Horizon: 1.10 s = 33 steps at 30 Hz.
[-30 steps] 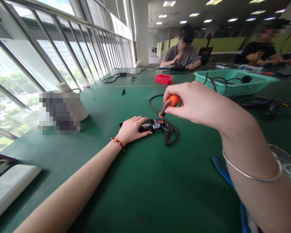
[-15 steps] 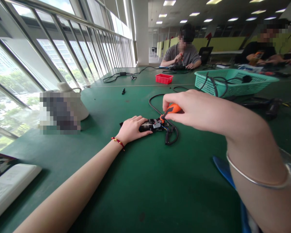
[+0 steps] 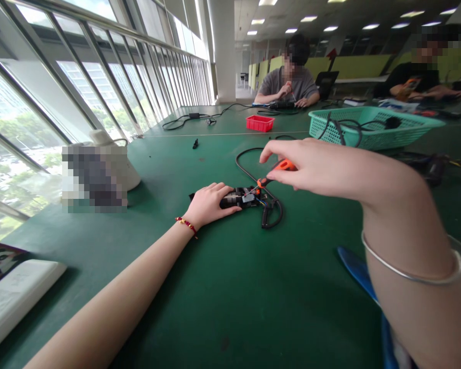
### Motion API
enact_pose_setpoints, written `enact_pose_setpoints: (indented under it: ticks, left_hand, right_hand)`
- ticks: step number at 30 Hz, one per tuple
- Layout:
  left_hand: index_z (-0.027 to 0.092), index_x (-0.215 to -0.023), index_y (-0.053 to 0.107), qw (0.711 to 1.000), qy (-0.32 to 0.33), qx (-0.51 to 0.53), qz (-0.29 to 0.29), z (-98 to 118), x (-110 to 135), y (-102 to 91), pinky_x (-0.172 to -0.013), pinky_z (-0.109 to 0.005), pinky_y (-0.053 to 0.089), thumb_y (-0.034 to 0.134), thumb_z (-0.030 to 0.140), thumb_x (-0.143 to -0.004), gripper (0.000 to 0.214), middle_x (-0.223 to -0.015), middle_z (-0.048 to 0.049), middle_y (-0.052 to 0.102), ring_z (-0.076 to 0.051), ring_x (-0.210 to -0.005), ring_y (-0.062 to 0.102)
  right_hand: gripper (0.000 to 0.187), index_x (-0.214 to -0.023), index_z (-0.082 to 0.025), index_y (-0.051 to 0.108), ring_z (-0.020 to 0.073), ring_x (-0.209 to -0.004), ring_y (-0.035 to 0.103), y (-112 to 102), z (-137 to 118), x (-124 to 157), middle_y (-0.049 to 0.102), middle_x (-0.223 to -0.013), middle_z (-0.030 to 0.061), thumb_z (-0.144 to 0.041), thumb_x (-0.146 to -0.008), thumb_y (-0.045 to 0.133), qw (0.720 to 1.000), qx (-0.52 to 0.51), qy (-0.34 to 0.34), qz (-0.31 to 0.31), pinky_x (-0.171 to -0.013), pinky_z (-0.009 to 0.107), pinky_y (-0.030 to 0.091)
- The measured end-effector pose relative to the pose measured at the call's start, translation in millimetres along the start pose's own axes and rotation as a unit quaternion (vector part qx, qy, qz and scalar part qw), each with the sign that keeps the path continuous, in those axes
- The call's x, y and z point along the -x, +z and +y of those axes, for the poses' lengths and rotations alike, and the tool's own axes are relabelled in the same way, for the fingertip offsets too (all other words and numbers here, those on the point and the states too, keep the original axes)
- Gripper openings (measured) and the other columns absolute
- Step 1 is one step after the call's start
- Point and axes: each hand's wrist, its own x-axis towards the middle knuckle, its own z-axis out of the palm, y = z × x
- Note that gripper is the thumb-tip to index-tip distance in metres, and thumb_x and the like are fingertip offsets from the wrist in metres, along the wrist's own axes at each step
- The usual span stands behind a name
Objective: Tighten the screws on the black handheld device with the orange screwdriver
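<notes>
1. A wide green worktop (image 3: 230,287) stretches ahead of me, with a teal basket (image 3: 372,134) at the far right.
2. My left hand (image 3: 209,204) lies flat, fingers spread, pressing a small black opened device (image 3: 242,198) onto the middle of the worktop, beside its coiled cable (image 3: 271,215).
3. My right hand (image 3: 307,164) pinches an orange-handled screwdriver (image 3: 282,166), its tip at the device's exposed wiring.
4. The device looks light and apt to slide, and its wires look fragile. The casing seems the safest hold.

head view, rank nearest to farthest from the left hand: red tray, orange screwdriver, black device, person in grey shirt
1. black device, under the fingers of the left hand.
2. orange screwdriver, just right, held by the right hand.
3. red tray, farther up the table.
4. person in grey shirt, at the far end.
</notes>
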Motion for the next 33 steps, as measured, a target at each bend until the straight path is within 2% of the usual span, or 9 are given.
enact_pose_setpoints:
  ticks: [3, 7, 13, 16, 18, 23, 27, 31, 33]
  left_hand:
    - [0.02, -0.107, 0.056, 1.0, -0.002, 0.002, -0.002, 0.4, -0.2, -0.2, -0.07, -0.031, 0.043, 0.042, 0.064, -0.08, 0.053, -0.096, -0.0046, 0.062, -0.022, -0.089, 0.057]
    - [0.02, -0.107, 0.056, 1.0, -0.001, 0.005, 0.0, 1.3, -0.5, -1.1, -0.07, -0.031, 0.043, 0.042, 0.065, -0.08, 0.054, -0.096, -0.0045, 0.062, -0.022, -0.089, 0.057]
    - [0.02, -0.106, 0.057, 1.0, -0.002, 0.004, 0.002, 1.5, -0.7, -1.4, -0.07, -0.031, 0.043, 0.042, 0.065, -0.08, 0.054, -0.096, -0.0044, 0.062, -0.022, -0.088, 0.058]
    - [0.02, -0.107, 0.057, 1.0, -0.003, 0.006, 0.004, 1.0, -0.5, -0.8, -0.07, -0.03, 0.043, 0.042, 0.065, -0.08, 0.054, -0.097, -0.0049, 0.062, -0.022, -0.088, 0.058]
    - [0.02, -0.107, 0.056, 1.0, -0.002, 0.006, 0.002, 0.6, -0.4, -0.5, -0.07, -0.03, 0.043, 0.041, 0.065, -0.08, 0.055, -0.097, -0.0051, 0.062, -0.022, -0.088, 0.058]
    - [0.02, -0.107, 0.056, 1.0, 0.0, 0.004, 0.002, 0.6, 0.0, -0.8, -0.07, -0.031, 0.043, 0.041, 0.065, -0.08, 0.055, -0.096, -0.0054, 0.062, -0.022, -0.088, 0.058]
    - [0.02, -0.107, 0.056, 1.0, -0.006, 0.005, -0.001, 1.4, -0.2, -1.1, -0.071, -0.031, 0.043, 0.04, 0.065, -0.08, 0.054, -0.096, -0.0056, 0.062, -0.022, -0.089, 0.058]
    - [0.02, -0.107, 0.057, 1.0, -0.004, 0.006, 0.001, 1.7, -0.4, -1.0, -0.071, -0.031, 0.044, 0.042, 0.064, -0.08, 0.053, -0.097, -0.0054, 0.062, -0.022, -0.089, 0.057]
    - [0.02, -0.107, 0.057, 1.0, -0.002, 0.006, 0.003, 1.7, -0.3, -1.0, -0.071, -0.031, 0.044, 0.042, 0.064, -0.08, 0.054, -0.097, -0.0054, 0.062, -0.023, -0.088, 0.058]
  right_hand:
    - [0.032, -0.108, -0.029, 0.056, 0.0147, -0.063, 0.054, 2.9, 7.2, -5.5, 0.062, -0.089, 0.0024, -0.027, -0.075, 0.055, 1.0, 0.007, -0.009, -0.005, -0.057, 0.026, 0.034]
    - [0.038, -0.11, -0.028, 0.055, 0.0178, -0.07, 0.056, 6.8, 11.3, -14.2, 0.063, -0.091, 0.0038, -0.038, -0.073, 0.059, 1.0, -0.005, -0.008, 0.027, -0.057, 0.026, 0.037]
    - [0.039, -0.101, -0.023, 0.059, 0.0183, -0.058, 0.054, 6.2, 6.4, -13.8, 0.062, -0.072, 0.0053, -0.049, -0.086, 0.036, 0.998, 0.018, 0.048, 0.021, -0.054, 0.029, 0.034]
    - [0.031, -0.109, -0.025, 0.056, 0.0161, -0.061, 0.055, 5.4, 3.6, -13.7, 0.064, -0.082, 0.0042, -0.037, -0.085, 0.043, 0.999, -0.011, 0.004, 0.038, -0.056, 0.027, 0.034]
    - [0.037, -0.118, -0.027, 0.051, 0.0153, -0.067, 0.057, 5.0, 1.9, -13.5, 0.064, -0.092, 0.0028, -0.028, -0.081, 0.049, 0.998, -0.035, -0.04, 0.045, -0.058, 0.026, 0.035]
    - [0.044, -0.119, -0.028, 0.051, 0.015, -0.07, 0.058, 5.3, 1.1, -13.0, 0.064, -0.102, 0.0029, -0.027, -0.075, 0.055, 0.996, -0.051, -0.063, -0.032, -0.059, 0.025, 0.037]
    - [0.034, -0.113, -0.026, 0.054, 0.0132, -0.054, 0.054, 7.0, 0.1, -15.0, 0.066, -0.083, 0.002, -0.042, -0.086, 0.04, 0.997, -0.066, -0.02, -0.036, -0.055, 0.027, 0.036]
    - [0.05, -0.083, -0.02, 0.063, 0.0161, -0.048, 0.051, 7.5, -3.9, -12.0, 0.057, -0.051, 0.0029, -0.053, -0.089, 0.025, 0.998, -0.016, 0.039, -0.037, -0.055, 0.03, 0.035]
    - [0.051, -0.078, -0.02, 0.064, 0.0172, -0.048, 0.051, 7.8, -5.3, -10.1, 0.055, -0.048, 0.0036, -0.052, -0.088, 0.027, 0.997, 0.007, 0.052, -0.05, -0.056, 0.031, 0.036]
